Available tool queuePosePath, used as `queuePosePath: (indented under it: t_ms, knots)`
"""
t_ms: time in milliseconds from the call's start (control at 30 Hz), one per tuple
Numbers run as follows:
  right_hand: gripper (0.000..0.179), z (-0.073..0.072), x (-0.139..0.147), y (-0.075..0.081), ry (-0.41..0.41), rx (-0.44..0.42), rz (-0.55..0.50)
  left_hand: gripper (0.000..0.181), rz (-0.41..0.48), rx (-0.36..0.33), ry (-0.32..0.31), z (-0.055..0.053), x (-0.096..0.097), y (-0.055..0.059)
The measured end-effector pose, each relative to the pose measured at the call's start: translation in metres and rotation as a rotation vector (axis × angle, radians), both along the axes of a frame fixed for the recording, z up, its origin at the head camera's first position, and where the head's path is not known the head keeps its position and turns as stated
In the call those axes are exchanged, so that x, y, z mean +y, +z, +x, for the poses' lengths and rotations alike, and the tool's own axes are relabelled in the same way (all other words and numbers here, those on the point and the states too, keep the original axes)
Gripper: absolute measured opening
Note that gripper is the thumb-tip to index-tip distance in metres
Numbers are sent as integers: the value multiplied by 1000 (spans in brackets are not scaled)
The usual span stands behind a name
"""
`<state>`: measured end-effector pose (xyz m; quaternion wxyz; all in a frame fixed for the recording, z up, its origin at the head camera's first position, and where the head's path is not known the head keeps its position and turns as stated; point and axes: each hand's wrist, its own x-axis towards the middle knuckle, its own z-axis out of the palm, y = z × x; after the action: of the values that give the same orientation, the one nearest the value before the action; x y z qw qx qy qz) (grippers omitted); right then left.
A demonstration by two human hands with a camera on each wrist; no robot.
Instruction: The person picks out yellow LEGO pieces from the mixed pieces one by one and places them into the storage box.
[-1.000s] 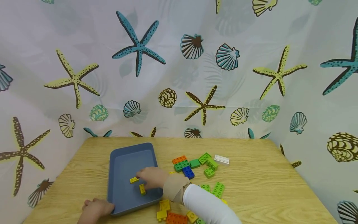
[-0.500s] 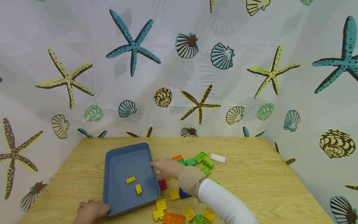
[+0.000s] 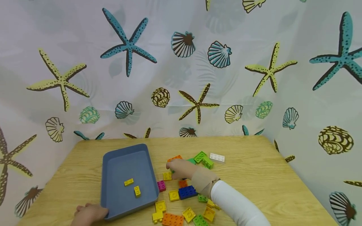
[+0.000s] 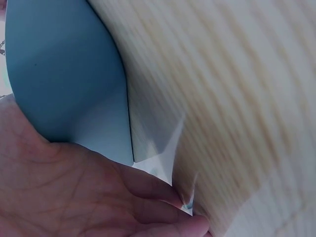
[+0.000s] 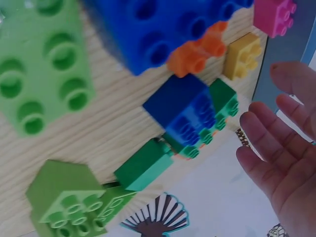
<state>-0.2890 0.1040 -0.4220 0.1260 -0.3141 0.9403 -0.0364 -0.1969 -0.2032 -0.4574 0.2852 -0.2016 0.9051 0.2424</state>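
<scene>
A blue-grey tray point(image 3: 121, 166) lies on the left part of the table, with two small yellow bricks point(image 3: 128, 182) inside. Against its near left corner rests my left hand point(image 3: 90, 213); the left wrist view shows the palm point(image 4: 64, 192) by the tray wall, fingers extended. Right of the tray, my right hand point(image 3: 182, 168) is over the loose toy bricks. It holds nothing, and its fingers point(image 5: 264, 165) are spread and slightly bent in the right wrist view. Nearest to it are a yellow brick point(image 3: 167, 176), an orange brick point(image 3: 174, 158) and green bricks, partly hidden by the hand.
A magenta brick point(image 3: 161, 185) is beside the tray's right wall. Blue, yellow, orange and green bricks lie towards the front, among them a long blue brick point(image 3: 188, 192). Light green bricks point(image 3: 200, 156) and a white brick point(image 3: 217, 157) are farther back. A patterned cloth point(image 3: 181, 69) hangs behind.
My right hand has moved out of the tray to the right, over the loose bricks. Both yellow bricks stay in the tray. My left hand keeps its place at the corner; the view has shifted slightly.
</scene>
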Motion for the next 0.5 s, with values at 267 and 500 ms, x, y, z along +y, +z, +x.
queuePosePath:
  t_ms: [267,500]
  knots:
    - [42,-4,11,-3,4,6,23,78,8,-22,11,-1,-2,5]
    - [38,-5,2,-9,40,42,17,77,40,-5,12,0,-1,3]
